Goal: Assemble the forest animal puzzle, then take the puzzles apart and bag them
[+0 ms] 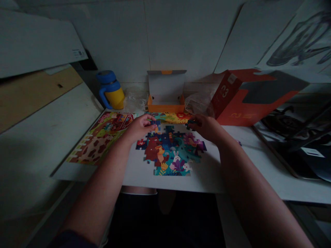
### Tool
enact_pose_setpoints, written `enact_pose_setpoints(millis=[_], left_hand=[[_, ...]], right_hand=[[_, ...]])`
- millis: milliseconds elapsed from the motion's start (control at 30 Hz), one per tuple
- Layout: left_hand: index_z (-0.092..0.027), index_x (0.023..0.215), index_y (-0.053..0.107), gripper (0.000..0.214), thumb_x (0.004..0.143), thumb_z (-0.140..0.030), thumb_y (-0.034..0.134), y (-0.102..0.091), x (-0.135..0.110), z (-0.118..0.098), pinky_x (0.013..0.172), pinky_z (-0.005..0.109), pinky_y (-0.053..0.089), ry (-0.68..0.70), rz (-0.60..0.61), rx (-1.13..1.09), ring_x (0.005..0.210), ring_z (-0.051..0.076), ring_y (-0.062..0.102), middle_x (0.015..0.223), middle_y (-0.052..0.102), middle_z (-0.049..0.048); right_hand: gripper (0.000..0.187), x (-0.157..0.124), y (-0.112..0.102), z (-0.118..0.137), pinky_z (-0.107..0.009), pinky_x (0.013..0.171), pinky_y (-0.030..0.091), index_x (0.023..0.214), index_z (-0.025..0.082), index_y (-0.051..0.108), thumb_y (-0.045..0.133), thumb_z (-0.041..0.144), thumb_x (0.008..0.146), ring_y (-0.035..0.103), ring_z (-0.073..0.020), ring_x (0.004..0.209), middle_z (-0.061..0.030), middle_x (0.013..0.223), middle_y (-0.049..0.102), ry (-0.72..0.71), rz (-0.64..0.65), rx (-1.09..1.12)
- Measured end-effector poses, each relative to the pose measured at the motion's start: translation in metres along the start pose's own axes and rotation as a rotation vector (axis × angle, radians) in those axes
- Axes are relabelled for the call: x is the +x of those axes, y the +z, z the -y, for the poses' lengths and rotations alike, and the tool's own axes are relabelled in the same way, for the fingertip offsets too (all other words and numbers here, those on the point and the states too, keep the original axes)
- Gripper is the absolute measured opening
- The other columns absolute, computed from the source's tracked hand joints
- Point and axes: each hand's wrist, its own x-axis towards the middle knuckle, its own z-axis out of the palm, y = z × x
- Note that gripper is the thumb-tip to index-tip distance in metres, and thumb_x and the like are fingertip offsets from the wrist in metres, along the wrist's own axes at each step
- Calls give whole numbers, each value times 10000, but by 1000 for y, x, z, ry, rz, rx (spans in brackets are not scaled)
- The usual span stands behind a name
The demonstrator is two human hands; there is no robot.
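A partly assembled colourful jigsaw puzzle [172,151] lies on the white table [212,175] in front of me. My left hand [139,127] is at its upper left edge, fingers pinched on a small blue puzzle piece [154,123]. My right hand [207,126] is at the upper right edge, fingers closed on a dark puzzle piece [190,123]. A strip of joined yellow and orange pieces [172,117] lies just beyond the hands.
A finished puzzle sheet [102,136] lies at the left. Behind stand a blue and yellow mug [111,90], an open orange box [166,93], clear plastic bags [134,100] and a red carton [240,100]. Dark printed sheets [297,137] cover the right.
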Motion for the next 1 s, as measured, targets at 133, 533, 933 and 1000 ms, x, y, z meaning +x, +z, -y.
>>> enact_pose_setpoints(millis=[133,533,933,1000], left_hand=[[-219,1104,628,375,823,-404,795,0,0,0,655,257,468,-9,3,4,726,173,706,785,730,-6],[-226,1121,634,382,839,-428,793,-2,1,5,662,260,469,-7,0,30,718,169,692,784,727,-8],[-203,1127,618,421,822,-433,795,-2,-1,-2,633,240,437,-41,34,23,683,155,655,772,707,-10],[-199,1116,615,420,804,-412,801,-1,-4,-10,627,237,431,-65,70,4,671,151,644,763,702,-13]], right_hand=[[163,0,1,-1,-303,644,438,1028,228,735,658,332,928,660,-198,717,-48,874,773,-1,5,-5],[162,1,3,-2,-304,652,441,1028,234,739,668,334,922,673,-195,735,-40,881,774,9,29,39],[190,1,1,-1,-297,641,424,1047,218,740,675,350,927,668,-194,725,-54,878,771,-9,48,-4],[206,-1,0,3,-294,632,426,1068,218,740,686,353,922,666,-192,712,-53,861,766,-9,63,-9]])
